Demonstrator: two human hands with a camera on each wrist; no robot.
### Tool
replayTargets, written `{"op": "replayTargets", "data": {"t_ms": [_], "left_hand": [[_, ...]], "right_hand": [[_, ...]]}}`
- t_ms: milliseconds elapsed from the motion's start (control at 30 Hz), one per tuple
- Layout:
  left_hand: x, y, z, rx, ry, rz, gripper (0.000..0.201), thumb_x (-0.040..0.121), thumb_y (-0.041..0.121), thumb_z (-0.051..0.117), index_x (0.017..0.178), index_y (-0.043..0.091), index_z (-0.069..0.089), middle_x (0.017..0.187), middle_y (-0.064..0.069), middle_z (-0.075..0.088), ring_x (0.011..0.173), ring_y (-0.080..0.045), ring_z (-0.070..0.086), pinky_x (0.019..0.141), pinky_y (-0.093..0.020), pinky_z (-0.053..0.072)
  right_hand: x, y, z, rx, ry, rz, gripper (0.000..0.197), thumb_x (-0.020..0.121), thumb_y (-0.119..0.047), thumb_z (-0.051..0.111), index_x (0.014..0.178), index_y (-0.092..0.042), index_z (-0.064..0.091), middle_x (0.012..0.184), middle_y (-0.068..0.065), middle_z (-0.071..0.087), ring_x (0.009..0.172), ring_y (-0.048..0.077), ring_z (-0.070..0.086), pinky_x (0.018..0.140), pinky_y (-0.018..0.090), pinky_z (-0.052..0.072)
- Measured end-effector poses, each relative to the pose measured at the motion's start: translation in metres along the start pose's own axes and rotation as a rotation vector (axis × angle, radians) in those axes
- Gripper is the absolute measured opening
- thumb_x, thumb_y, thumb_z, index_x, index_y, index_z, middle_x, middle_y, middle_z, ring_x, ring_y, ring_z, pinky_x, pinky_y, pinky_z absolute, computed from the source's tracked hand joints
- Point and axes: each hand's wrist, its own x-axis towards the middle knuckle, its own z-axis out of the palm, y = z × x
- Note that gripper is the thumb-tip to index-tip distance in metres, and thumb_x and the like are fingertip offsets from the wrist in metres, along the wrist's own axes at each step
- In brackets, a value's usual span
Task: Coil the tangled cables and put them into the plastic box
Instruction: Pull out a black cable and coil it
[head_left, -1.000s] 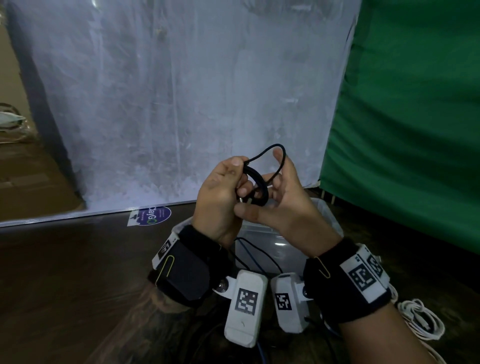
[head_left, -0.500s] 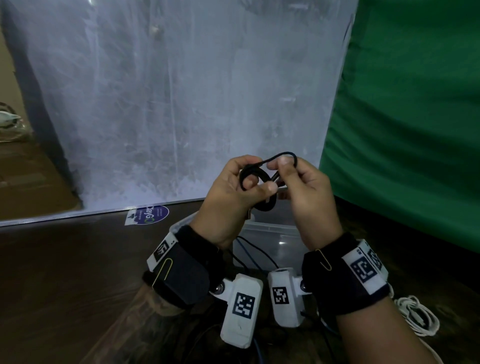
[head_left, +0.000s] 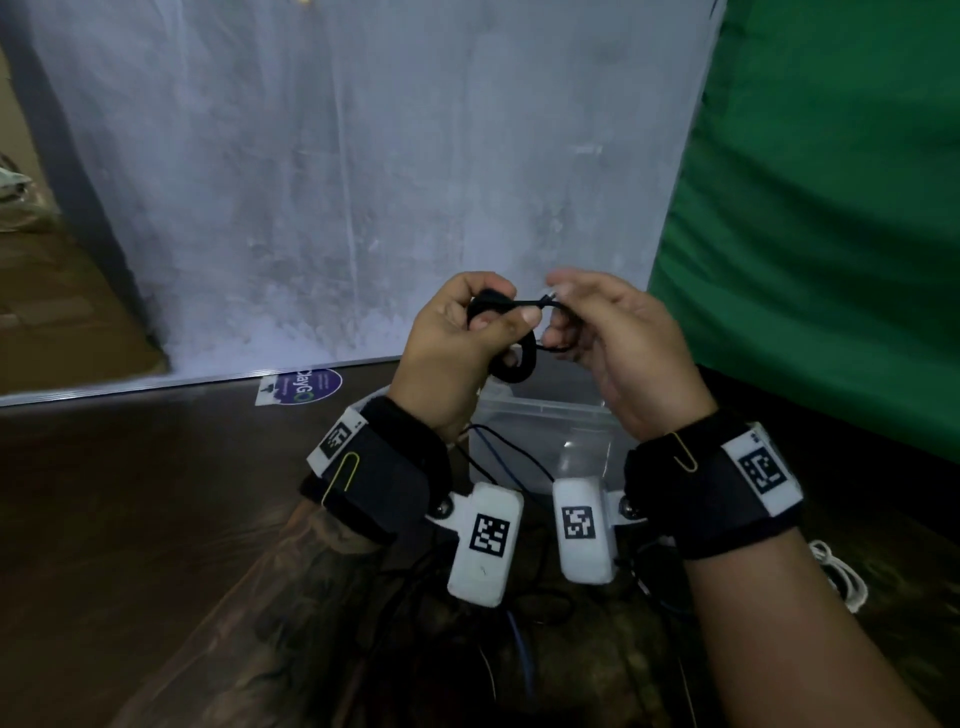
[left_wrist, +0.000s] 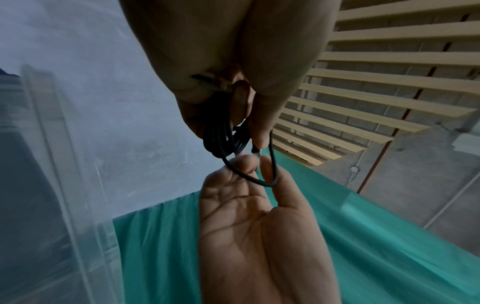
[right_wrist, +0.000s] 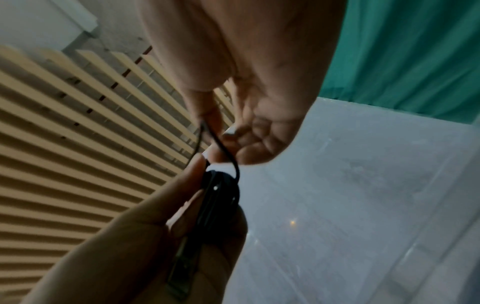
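A small coil of black cable (head_left: 511, 361) is held up in front of me, above the clear plastic box (head_left: 545, 415). My left hand (head_left: 457, 353) grips the coil (left_wrist: 221, 135) between thumb and curled fingers. My right hand (head_left: 597, 332) pinches the loose end of the cable (head_left: 540, 304) near its plug and holds a short loop (left_wrist: 262, 176) away from the coil (right_wrist: 221, 195). Thin dark and blue cables (head_left: 498, 457) lie inside the box.
The box stands on a dark wooden table (head_left: 130, 519). A white cable bundle (head_left: 841, 571) lies at the right edge. More dark cables (head_left: 519, 623) sit in front of me. A white sheet (head_left: 337, 182) and green cloth (head_left: 831, 208) rise behind.
The wide loop above the coil has been pulled down to a short tight strand across it. My right hand turned from an open palm to pinching the cable end.
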Motion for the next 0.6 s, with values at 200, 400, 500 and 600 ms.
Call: {"op": "replayTargets", "data": {"t_ms": [200, 400, 500, 600], "left_hand": [[-0.011, -0.01, -0.008, -0.092, 0.01, -0.174, 0.024, 0.08, -0.002, 0.065, 0.096, 0.012, 0.055, 0.083, -0.012, 0.056, 0.062, -0.016, 0.055, 0.051, -0.022, 0.045], [-0.057, -0.021, -0.016, -0.235, 0.096, -0.468, 0.007, 0.089, 0.009, 0.053, 0.089, 0.015, 0.055, 0.066, 0.001, 0.037, 0.051, -0.01, 0.034, 0.061, -0.028, 0.02], [-0.084, -0.032, -0.017, -0.301, 0.136, -0.54, 0.01, 0.093, 0.02, 0.055, 0.083, 0.017, 0.053, 0.061, 0.005, 0.029, 0.049, -0.007, 0.027, 0.065, -0.029, 0.01], [-0.101, -0.042, -0.018, -0.294, 0.175, -0.559, 0.016, 0.094, 0.015, 0.056, 0.079, 0.017, 0.05, 0.056, 0.006, 0.032, 0.045, -0.006, 0.029, 0.054, -0.02, 0.028]], "right_hand": [[-0.013, 0.012, -0.001, -0.055, -0.126, 0.085, 0.008, 0.097, -0.016, 0.062, 0.095, -0.013, 0.069, 0.087, -0.002, 0.068, 0.074, 0.009, 0.062, 0.067, 0.024, 0.048], [-0.053, 0.034, -0.001, -0.064, -0.033, 0.207, 0.015, 0.099, -0.017, 0.059, 0.084, -0.019, 0.062, 0.072, -0.006, 0.067, 0.072, 0.01, 0.063, 0.059, 0.022, 0.05], [-0.075, 0.043, -0.003, -0.035, -0.035, 0.281, 0.01, 0.098, -0.018, 0.061, 0.088, -0.016, 0.064, 0.074, 0.0, 0.067, 0.071, 0.012, 0.064, 0.058, 0.024, 0.051], [-0.09, 0.053, -0.006, 0.031, -0.027, 0.361, 0.01, 0.097, -0.017, 0.062, 0.087, -0.015, 0.064, 0.077, 0.003, 0.068, 0.069, 0.013, 0.065, 0.06, 0.026, 0.053]]}}
